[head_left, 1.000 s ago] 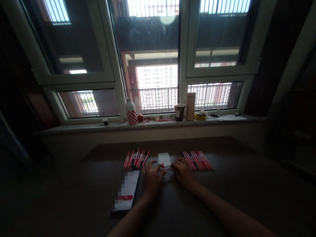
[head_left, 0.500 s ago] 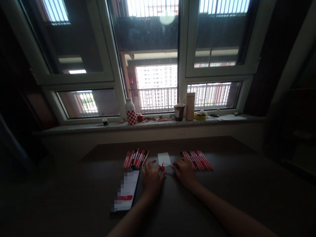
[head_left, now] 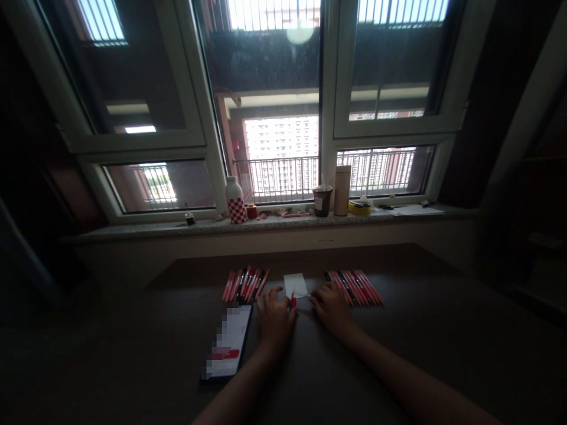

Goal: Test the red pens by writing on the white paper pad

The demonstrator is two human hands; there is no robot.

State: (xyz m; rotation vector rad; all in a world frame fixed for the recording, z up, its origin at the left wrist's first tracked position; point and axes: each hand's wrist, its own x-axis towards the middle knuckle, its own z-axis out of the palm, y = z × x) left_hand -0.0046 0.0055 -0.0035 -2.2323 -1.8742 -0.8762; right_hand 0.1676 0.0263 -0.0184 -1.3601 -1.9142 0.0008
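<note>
Yeah, your left hand [head_left: 277,316] had a small red piece [head_left: 293,303] pinched, and your right hand [head_left: 333,310] gripped a thin whitish stick [head_left: 303,294] near the cream square paper [head_left: 293,283].

There is one cam, worn on the person's head. It looks fwd and somewhat down, from the near side of the table [head_left: 425,313]. The left hand [head_left: 273,316] and right hand [head_left: 332,310] are seen from above/behind, low in the view. Farther off, approx. straight ahead, the window [head_left: 328,88] fills the upper part.
</note>
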